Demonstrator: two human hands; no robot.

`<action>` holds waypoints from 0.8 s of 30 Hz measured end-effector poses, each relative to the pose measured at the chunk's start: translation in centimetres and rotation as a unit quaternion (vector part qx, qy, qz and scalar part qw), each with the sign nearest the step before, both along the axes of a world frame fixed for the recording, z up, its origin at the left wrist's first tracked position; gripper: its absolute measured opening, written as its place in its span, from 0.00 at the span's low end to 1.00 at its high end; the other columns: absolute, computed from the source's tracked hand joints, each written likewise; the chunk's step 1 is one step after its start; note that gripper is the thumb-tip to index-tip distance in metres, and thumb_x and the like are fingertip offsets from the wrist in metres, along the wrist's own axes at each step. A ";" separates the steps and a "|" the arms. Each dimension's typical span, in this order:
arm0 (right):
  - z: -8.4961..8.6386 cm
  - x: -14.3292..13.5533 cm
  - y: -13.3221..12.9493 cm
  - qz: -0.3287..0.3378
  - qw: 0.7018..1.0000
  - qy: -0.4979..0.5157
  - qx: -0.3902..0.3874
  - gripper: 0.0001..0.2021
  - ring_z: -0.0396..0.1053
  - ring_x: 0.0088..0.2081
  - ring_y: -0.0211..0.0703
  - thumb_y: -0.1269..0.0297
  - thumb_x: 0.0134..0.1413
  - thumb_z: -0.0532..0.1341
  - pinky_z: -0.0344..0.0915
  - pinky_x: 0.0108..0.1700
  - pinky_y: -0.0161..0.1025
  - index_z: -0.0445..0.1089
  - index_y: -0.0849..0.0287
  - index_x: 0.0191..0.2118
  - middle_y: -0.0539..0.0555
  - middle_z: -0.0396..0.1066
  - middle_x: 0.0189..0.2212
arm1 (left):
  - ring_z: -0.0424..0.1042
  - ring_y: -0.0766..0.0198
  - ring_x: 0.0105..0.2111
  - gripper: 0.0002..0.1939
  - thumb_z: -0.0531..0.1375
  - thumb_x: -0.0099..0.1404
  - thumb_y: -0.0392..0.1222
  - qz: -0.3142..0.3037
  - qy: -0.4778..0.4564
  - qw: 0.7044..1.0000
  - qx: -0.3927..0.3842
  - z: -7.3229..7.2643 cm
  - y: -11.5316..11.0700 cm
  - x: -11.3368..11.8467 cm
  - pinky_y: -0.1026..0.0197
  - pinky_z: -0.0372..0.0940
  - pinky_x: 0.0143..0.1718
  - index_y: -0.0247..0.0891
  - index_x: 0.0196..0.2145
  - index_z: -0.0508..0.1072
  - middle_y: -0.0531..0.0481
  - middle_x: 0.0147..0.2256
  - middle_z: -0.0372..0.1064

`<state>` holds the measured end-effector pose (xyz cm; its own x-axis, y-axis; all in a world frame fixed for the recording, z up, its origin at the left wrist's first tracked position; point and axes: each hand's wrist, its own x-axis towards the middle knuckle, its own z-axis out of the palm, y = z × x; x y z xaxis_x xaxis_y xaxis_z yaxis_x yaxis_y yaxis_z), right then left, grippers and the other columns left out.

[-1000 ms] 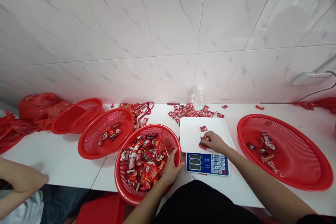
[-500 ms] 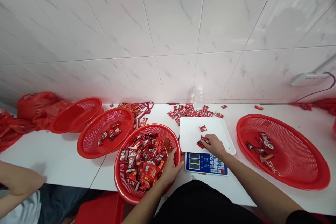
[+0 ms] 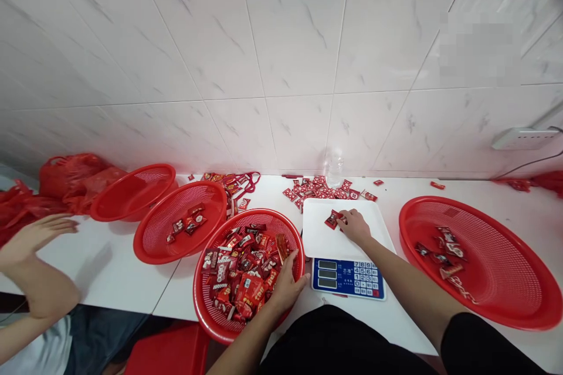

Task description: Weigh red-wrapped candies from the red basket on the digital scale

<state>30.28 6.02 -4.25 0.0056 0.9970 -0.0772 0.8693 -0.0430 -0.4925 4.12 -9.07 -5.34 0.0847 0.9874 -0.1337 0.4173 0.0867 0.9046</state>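
Note:
My left hand (image 3: 288, 287) grips the right rim of a red plastic basket (image 3: 203, 322), fingers inside and thumb outside. Wrapped candies in red and brown fill much of this basket, among them a larger red packet (image 3: 250, 293). On the white pan (image 3: 323, 243) of a digital scale, my right hand (image 3: 355, 225) is closed over small red candy packets (image 3: 333, 218), which stick out to the left of its fingertips. How many it holds is hidden. Below the pan is the scale's blue keypad panel (image 3: 347, 278).
Small red packets (image 3: 323, 188) lie behind the pan beside a clear plastic bottle (image 3: 335, 169). A large red basket (image 3: 497, 258) stands right; two more, a middle one (image 3: 147, 246) and a far one (image 3: 99, 205), stand left. Another person's hand (image 3: 39, 237) is raised at far left.
My right hand has moved away from me across the pan with the packets, to where a separate packet lay. My left hand stays on the basket. Another person's hand has come into view at left.

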 end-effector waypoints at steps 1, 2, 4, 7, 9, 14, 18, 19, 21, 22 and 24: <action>-0.1 -0.1 0.0 -0.001 1.000 -0.003 0.000 0.16 0.59 0.51 0.52 0.52 0.55 0.52 0.60 0.37 0.40 0.68 0.50 0.46 0.58 0.63 0.48 | 0.51 0.56 0.60 0.34 0.59 0.57 0.43 0.002 -0.001 1.000 -0.001 0.0 0.0 0.0 0.51 0.45 0.61 0.41 0.60 0.55 0.45 0.60 0.52; -0.1 -0.2 0.0 -0.004 1.000 -0.006 0.002 0.17 0.58 0.52 0.54 0.52 0.55 0.52 0.60 0.38 0.42 0.68 0.50 0.46 0.58 0.60 0.51 | 0.51 0.56 0.60 0.34 0.60 0.56 0.43 0.005 -0.003 1.000 -0.002 0.0 0.0 0.0 0.51 0.45 0.61 0.41 0.59 0.55 0.45 0.60 0.52; -0.2 -0.3 -0.1 -0.003 1.000 -0.011 0.004 0.18 0.55 0.54 0.55 0.50 0.54 0.53 0.60 0.41 0.44 0.68 0.51 0.46 0.58 0.58 0.53 | 0.51 0.56 0.60 0.34 0.60 0.56 0.43 0.010 -0.005 1.000 -0.002 0.1 0.0 0.1 0.51 0.45 0.61 0.41 0.59 0.56 0.45 0.60 0.52; -0.1 -0.6 -0.1 0.010 1.000 -0.012 0.003 0.17 0.57 0.52 0.54 0.51 0.54 0.53 0.60 0.41 0.43 0.67 0.52 0.46 0.58 0.63 0.49 | 0.50 0.56 0.60 0.34 0.60 0.56 0.43 0.013 -0.005 1.000 -0.004 0.0 0.0 0.1 0.51 0.45 0.61 0.41 0.60 0.55 0.45 0.60 0.52; -0.1 -0.8 -0.2 0.015 1.000 -0.012 0.002 0.16 0.59 0.50 0.52 0.52 0.55 0.53 0.59 0.40 0.42 0.67 0.52 0.45 0.57 0.66 0.46 | 0.50 0.56 0.61 0.35 0.60 0.56 0.44 0.012 -0.004 1.000 -0.007 0.0 0.0 0.1 0.51 0.45 0.61 0.41 0.60 0.55 0.44 0.60 0.52; -0.3 -1.0 -0.3 0.003 1.000 -0.008 -0.004 0.13 0.62 0.45 0.50 0.55 0.54 0.54 0.59 0.37 0.39 0.68 0.54 0.42 0.57 0.67 0.41 | 0.49 0.56 0.61 0.35 0.59 0.57 0.45 0.006 0.003 1.000 -0.002 -0.3 0.0 -0.1 0.52 0.45 0.61 0.40 0.60 0.54 0.44 0.60 0.51; -0.3 -0.7 -0.2 0.000 1.000 0.007 -0.010 0.11 0.64 0.41 0.47 0.58 0.54 0.54 0.57 0.34 0.37 0.69 0.55 0.39 0.56 0.68 0.38 | 0.50 0.56 0.61 0.34 0.60 0.57 0.44 0.008 0.000 1.000 0.006 -0.4 0.0 -0.1 0.51 0.45 0.61 0.40 0.60 0.55 0.44 0.60 0.52; -0.3 -0.6 -0.2 0.000 1.000 0.012 -0.009 0.11 0.65 0.40 0.46 0.59 0.53 0.54 0.57 0.33 0.36 0.69 0.56 0.38 0.55 0.68 0.37 | 0.50 0.55 0.61 0.34 0.60 0.57 0.44 0.007 0.001 1.000 0.007 -0.5 0.0 -0.1 0.51 0.45 0.61 0.40 0.60 0.55 0.44 0.60 0.52; -0.3 -0.4 -0.4 -0.003 1.000 0.023 -0.006 0.10 0.66 0.37 0.43 0.59 0.53 0.53 0.56 0.32 0.35 0.69 0.57 0.35 0.54 0.69 0.35 | 0.51 0.55 0.60 0.34 0.60 0.57 0.44 0.003 0.007 1.000 0.007 -0.5 0.1 -0.1 0.51 0.46 0.61 0.40 0.60 0.55 0.44 0.60 0.52; -0.3 -0.3 -0.6 -0.005 1.000 0.030 -0.004 0.10 0.66 0.36 0.42 0.60 0.53 0.53 0.56 0.31 0.35 0.69 0.57 0.34 0.54 0.69 0.34 | 0.51 0.55 0.60 0.34 0.60 0.57 0.44 0.002 0.011 1.000 0.008 -0.6 0.1 -0.1 0.51 0.46 0.61 0.40 0.60 0.55 0.44 0.60 0.52; -0.2 -0.2 -1.1 -0.008 0.999 0.043 0.001 0.10 0.67 0.34 0.41 0.60 0.52 0.52 0.56 0.30 0.34 0.68 0.57 0.33 0.52 0.69 0.32 | 0.51 0.55 0.60 0.34 0.59 0.57 0.45 -0.002 0.024 1.000 0.014 -0.6 0.0 -0.1 0.51 0.46 0.61 0.40 0.60 0.54 0.44 0.60 0.52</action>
